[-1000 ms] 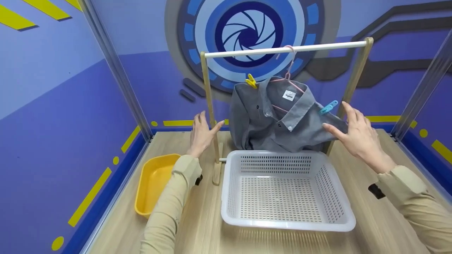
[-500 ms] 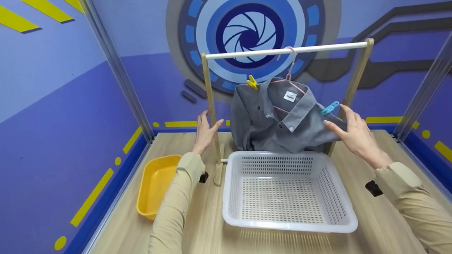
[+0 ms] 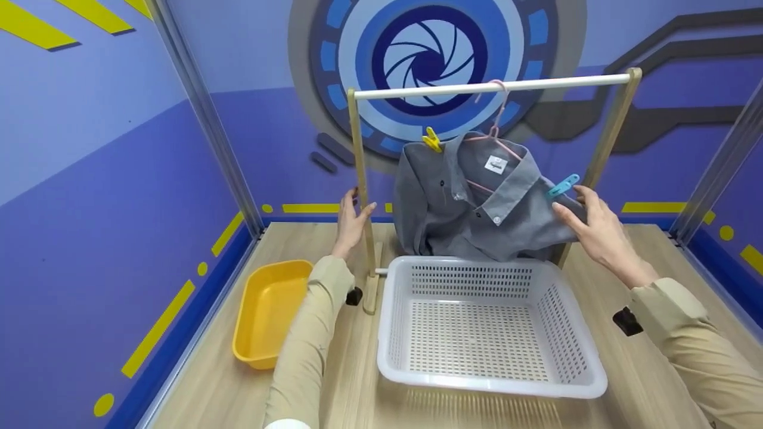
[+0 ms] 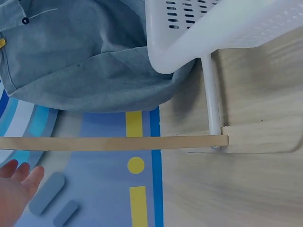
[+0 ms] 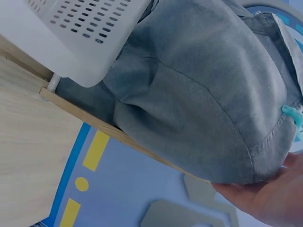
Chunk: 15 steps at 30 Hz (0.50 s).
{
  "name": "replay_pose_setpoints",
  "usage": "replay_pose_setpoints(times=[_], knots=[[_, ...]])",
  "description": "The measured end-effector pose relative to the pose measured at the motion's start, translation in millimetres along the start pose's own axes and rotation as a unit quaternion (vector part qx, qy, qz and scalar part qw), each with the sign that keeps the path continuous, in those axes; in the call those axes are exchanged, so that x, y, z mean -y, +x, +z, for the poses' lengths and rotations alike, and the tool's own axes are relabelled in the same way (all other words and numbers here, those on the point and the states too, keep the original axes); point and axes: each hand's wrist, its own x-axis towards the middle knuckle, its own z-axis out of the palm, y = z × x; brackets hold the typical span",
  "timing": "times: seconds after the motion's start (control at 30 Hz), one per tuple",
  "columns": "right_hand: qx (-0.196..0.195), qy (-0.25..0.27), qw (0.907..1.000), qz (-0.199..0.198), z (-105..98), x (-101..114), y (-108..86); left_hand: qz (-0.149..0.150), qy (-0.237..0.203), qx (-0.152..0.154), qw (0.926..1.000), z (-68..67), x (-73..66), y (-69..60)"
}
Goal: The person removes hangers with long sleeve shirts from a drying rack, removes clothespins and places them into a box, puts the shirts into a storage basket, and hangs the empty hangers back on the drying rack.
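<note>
shirt (image 3: 459,223): grey, hung as earlier on a pink hanger (image 3: 494,132), behind the white basket (image 3: 489,381)
right hand (image 3: 605,232): touched the shoulder cloth, index fingertip lower than a second before; gripping could not be told
left hand (image 3: 351,225): fingers were loosely spread beside the left post (image 3: 359,161)
collar tag (image 3: 496,164): white; dark print was too small to read

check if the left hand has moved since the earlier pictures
Yes, slightly: in the head view, the left hand has shifted rightward, closer to the rack's left post.
</note>
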Motion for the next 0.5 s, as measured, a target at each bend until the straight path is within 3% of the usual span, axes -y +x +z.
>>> replay_pose_setpoints(times=[0.17, 0.5], knots=[[-0.005, 0.006, 1.0000, -0.003, 1.7, -0.5, 0.1, -0.004, -0.019, -0.014, 0.9997, -2.1, 3.9, 6.5], [-0.007, 0.015, 0.9998, -0.008, 4.6, -3.7, 1.7, -0.001, -0.063, 0.002, 0.9980, -4.4, 7.7, 10.4]])
